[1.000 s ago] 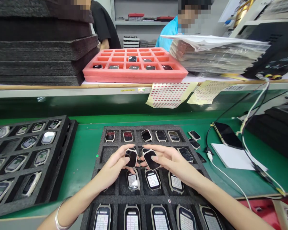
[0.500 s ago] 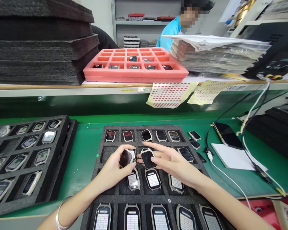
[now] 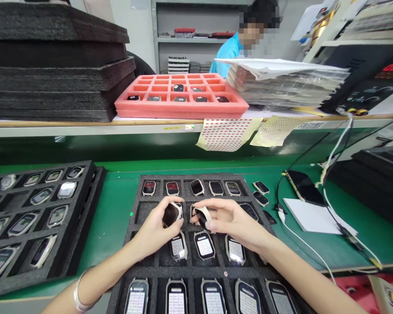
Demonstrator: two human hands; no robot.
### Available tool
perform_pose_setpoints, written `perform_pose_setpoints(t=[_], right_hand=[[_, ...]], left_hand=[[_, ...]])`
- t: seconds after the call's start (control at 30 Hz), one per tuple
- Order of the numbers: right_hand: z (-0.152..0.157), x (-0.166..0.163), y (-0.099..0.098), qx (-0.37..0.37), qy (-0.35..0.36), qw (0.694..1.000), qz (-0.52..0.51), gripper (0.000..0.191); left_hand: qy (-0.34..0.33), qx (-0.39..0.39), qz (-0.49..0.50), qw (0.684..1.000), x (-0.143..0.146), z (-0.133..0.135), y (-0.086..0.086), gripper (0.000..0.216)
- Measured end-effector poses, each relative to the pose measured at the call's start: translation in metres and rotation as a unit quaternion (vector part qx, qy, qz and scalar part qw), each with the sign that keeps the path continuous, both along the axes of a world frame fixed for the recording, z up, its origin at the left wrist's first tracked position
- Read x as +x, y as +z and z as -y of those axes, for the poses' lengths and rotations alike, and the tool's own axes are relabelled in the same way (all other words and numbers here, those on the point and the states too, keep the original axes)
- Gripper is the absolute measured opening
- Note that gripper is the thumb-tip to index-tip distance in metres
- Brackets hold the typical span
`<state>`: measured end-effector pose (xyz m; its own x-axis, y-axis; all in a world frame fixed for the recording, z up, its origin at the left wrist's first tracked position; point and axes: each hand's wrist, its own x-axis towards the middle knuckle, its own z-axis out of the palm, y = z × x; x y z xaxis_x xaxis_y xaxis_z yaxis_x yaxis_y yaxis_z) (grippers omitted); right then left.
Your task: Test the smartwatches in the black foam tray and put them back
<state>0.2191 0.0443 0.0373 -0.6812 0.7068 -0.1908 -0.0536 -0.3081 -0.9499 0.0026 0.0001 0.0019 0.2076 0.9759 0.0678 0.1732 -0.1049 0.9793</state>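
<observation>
A black foam tray (image 3: 136, 218) on the green bench holds rows of small smartwatch bodies, some with lit white screens. My left hand (image 3: 157, 226) is closed around one dark-screened watch body (image 3: 170, 213), tilted on its side above the tray's second row. My right hand (image 3: 227, 220) pinches another watch body (image 3: 201, 216) between thumb and fingers, also tilted, just right of the first. Both hands hover over the tray's middle, close together. A silver bangle (image 3: 78, 294) circles my left wrist.
A second black foam tray (image 3: 85, 192) of watch bodies lies at left. A pink tray (image 3: 183, 107) and stacked black foam sheets (image 3: 52, 65) sit on the raised shelf. A phone (image 3: 303, 187), white pad (image 3: 314, 216) and cables lie at right. A person in blue works behind.
Both watch bodies, held screen-up a second ago, have been turned onto their sides. The hands drew slightly toward the tray's far rows, and the camera tipped down a little.
</observation>
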Motion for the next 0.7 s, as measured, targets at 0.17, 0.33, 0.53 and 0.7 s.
perform_pose_setpoints(t=[0.17, 0.33, 0.53, 0.7], right_hand=[[-0.003, 0.003, 0.003, 0.003, -0.02, 0.998, -0.052, 0.04], [-0.006, 0.007, 0.004, -0.001, -0.022, 0.997, -0.072, 0.038], [-0.008, 0.01, 0.002, 0.018, -0.054, 0.997, -0.058, 0.039], [-0.009, 0.01, 0.001, 0.027, -0.066, 0.997, -0.042, 0.041]], left_hand=[[0.008, 0.031, 0.004, 0.999, 0.01, -0.008, 0.011, 0.036], [0.005, 0.042, 0.01, 0.999, 0.019, -0.017, 0.02, 0.035], [-0.02, 0.053, 0.003, 0.998, 0.024, -0.024, 0.016, 0.032], [-0.018, 0.032, 0.026, 0.999, 0.025, -0.023, 0.008, 0.032]])
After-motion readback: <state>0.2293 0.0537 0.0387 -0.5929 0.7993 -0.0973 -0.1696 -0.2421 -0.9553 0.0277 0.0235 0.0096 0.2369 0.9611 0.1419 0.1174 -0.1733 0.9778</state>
